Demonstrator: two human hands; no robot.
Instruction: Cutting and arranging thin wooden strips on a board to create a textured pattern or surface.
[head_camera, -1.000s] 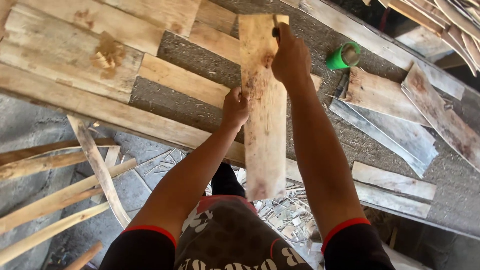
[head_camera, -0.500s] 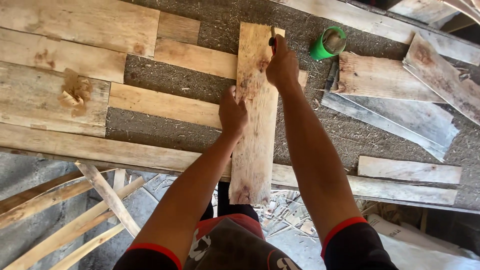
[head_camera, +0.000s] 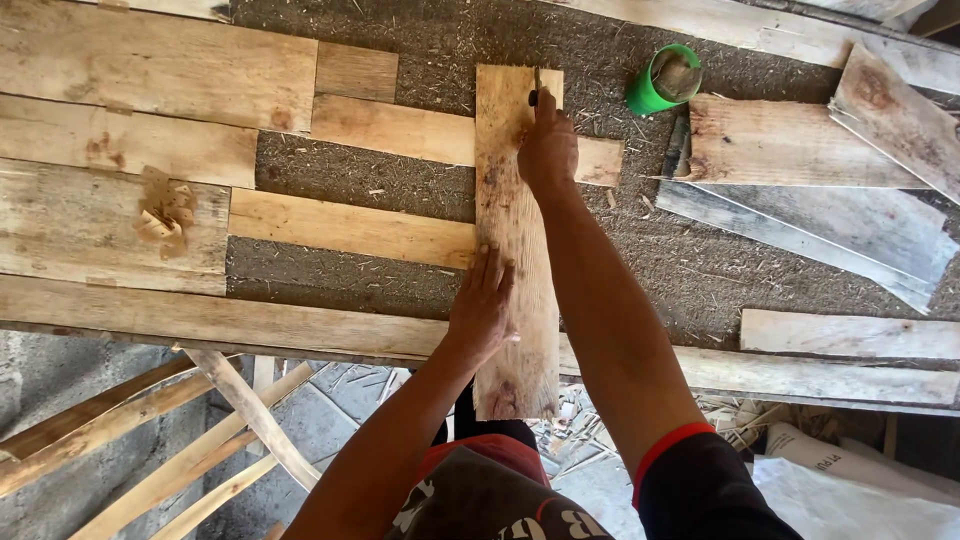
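A weathered wooden plank (head_camera: 515, 215) lies lengthwise away from me across a rough workbench (head_camera: 390, 170), its near end overhanging the bench edge. My left hand (head_camera: 483, 308) presses flat on the plank's near half, fingers spread. My right hand (head_camera: 547, 148) rests at the plank's far end, closed around a small dark tool or pencil (head_camera: 536, 90) whose tip touches the wood.
A green cup (head_camera: 662, 80) stands on the bench just right of the plank's far end. Several loose boards (head_camera: 790, 150) lie to the right, and pale boards (head_camera: 130, 150) cover the bench's left. Wooden slats (head_camera: 200, 440) lean below the bench on the left.
The view has shifted so the bench sits lower and squarer. Both hands stay on the plank; my left hand has slid a little nearer along it.
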